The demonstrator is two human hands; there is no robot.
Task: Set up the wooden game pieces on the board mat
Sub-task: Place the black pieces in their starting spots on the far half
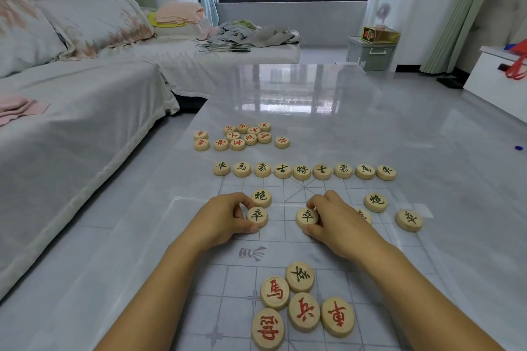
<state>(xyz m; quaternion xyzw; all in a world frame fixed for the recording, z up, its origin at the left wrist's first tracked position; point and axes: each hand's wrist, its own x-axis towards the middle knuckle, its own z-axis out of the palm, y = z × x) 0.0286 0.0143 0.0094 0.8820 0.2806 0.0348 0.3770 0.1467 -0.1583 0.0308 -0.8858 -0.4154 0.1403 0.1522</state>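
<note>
Left hand (225, 216) pinches left soldier disc (257, 216); right hand (339, 222) pinches middle soldier disc (307, 216); best seat both squarely on board mat (242, 288) crossings

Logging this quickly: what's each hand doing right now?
Left hand: pinches the left black-marked piece.
Right hand: pinches the centre black-marked piece.

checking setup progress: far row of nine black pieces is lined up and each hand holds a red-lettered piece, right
Not red: the head view shows the left hand and right hand each holding a black-lettered piece. The far row of nine black pieces is lined up.
</note>
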